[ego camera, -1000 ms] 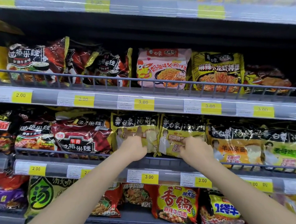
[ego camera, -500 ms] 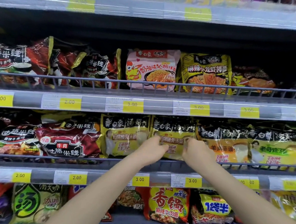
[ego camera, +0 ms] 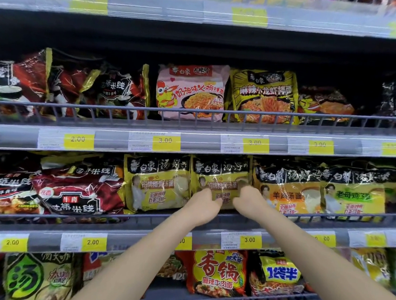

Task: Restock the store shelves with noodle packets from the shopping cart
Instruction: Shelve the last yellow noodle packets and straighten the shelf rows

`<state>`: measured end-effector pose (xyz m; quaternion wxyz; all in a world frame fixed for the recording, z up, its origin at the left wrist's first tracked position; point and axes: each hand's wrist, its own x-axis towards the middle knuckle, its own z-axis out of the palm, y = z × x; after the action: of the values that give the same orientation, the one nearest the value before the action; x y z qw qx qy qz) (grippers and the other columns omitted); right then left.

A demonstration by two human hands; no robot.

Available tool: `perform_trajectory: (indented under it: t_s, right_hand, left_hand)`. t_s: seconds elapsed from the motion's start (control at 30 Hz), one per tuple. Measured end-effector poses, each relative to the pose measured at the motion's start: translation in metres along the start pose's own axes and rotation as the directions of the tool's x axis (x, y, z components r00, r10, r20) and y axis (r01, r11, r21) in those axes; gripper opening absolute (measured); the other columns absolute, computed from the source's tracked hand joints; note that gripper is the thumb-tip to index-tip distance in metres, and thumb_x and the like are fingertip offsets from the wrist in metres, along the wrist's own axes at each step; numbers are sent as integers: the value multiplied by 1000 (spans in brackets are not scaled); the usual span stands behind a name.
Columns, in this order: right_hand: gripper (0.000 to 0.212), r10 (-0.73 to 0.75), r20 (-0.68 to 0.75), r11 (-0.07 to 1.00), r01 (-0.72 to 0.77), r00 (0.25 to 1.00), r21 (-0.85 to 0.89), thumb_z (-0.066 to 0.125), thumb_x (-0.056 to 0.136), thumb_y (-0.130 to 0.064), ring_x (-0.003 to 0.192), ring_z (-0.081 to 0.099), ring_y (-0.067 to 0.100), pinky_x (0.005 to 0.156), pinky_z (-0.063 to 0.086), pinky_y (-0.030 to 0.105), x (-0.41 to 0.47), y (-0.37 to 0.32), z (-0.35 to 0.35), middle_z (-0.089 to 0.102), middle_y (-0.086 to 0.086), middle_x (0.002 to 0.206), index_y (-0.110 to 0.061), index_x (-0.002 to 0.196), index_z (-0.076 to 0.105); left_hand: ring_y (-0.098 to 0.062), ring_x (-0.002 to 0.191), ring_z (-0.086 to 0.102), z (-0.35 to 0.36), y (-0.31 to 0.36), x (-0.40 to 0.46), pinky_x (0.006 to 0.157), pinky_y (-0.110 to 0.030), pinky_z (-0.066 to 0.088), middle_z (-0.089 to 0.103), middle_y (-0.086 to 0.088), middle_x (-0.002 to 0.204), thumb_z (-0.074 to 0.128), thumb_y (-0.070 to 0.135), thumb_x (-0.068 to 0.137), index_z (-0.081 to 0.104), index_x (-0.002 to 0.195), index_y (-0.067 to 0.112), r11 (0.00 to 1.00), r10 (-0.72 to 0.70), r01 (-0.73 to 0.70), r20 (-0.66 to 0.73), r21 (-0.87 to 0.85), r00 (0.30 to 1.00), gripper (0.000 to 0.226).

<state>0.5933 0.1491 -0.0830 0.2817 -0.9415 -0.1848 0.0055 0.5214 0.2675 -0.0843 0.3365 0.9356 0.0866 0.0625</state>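
- the long grey middle store shelf with a low wire front rail [ego camera: 327, 214] is packed edge to edge with glossy packets, so a hard push could, i think, knock a neighbour askew or slide it over the rail.
- the yellow and black crinkly plastic noodle packet [ego camera: 221, 174] stands upright behind that rail, between a matching yellow packet [ego camera: 155, 182] and an orange-yellow one [ego camera: 287, 192], touching both.
- its slick film may buckle or tip forward if let go before it settles.
- the left hand [ego camera: 204, 204] and right hand [ego camera: 247, 199] meet at the packet's lower front; their fingers curl against it, pinching the lower edge from either side, though the fingertips are partly hidden.
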Motion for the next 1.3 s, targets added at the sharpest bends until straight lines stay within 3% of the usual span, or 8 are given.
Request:
perform_trajectory:
  t_s: [0.17,0.3,0.37,0.7,0.87,1.0,1.13,1.3]
  right_hand:
    - [23,2,33,999,-3,999,42,46,89,-7,54,34,14,45,25,24,-11,2,-8,36,1,65,-12,68,38]
    - [46,-6,-12,993,7,1000,114,46,91,-11,60,49,15,47,36,24,-28,13,-22,61,14,110,-5,137,42]
    - [49,-7,-92,994,17,996,109,48,91,-14,77,59,21,62,48,27,-41,24,-29,59,14,127,-9,140,42]
    - [46,132,-251,978,-85,959,189,45,94,-11,45,42,20,44,30,25,-69,102,-66,56,8,67,-11,139,36]
    - [51,114,-265,983,-69,958,172,40,97,-15,61,54,25,52,39,29,-49,126,-77,60,18,107,-7,145,25]
    - [36,104,-235,989,-76,966,125,40,95,-13,70,52,27,55,36,31,-28,139,-86,58,18,97,-1,129,35]
    - [24,104,-211,984,-70,972,165,48,91,-13,78,55,29,61,41,34,-15,144,-90,54,18,104,-1,112,41]
    - [49,35,-189,990,-9,981,139,51,90,-17,100,59,38,75,46,41,-3,151,-89,50,24,121,1,132,33]
  left_hand:
    - [-14,83,45,-5,7,-6,66,-27,35,41,7,82,40,32,98,32,101,14,999,-31,31,-4,-16,1000,20]
    - [-20,86,53,-11,20,-12,62,-28,39,56,-12,108,42,29,97,37,121,9,999,-26,26,-3,20,1000,32]
    - [-28,111,53,-10,28,-14,77,-30,44,52,-17,127,42,31,97,29,137,2,999,-20,20,10,31,1000,52]
    - [-21,139,28,18,64,-21,109,-27,23,22,-7,155,44,29,98,14,149,11,979,102,-83,94,-187,990,62]
    - [-24,141,22,37,79,-7,111,-31,20,16,-9,157,43,31,98,10,149,6,981,65,-50,71,-190,995,65]
    - [-17,104,50,54,89,10,87,-28,38,52,-11,125,44,29,98,23,143,1,979,-15,23,44,-201,999,57]
    - [-12,70,42,71,99,26,60,-26,32,44,-1,80,44,17,97,45,87,12,961,-47,31,-52,-273,998,11]
    - [-10,58,38,83,104,32,50,-27,29,42,1,76,46,16,95,44,100,9,950,-79,54,-71,-307,994,9]
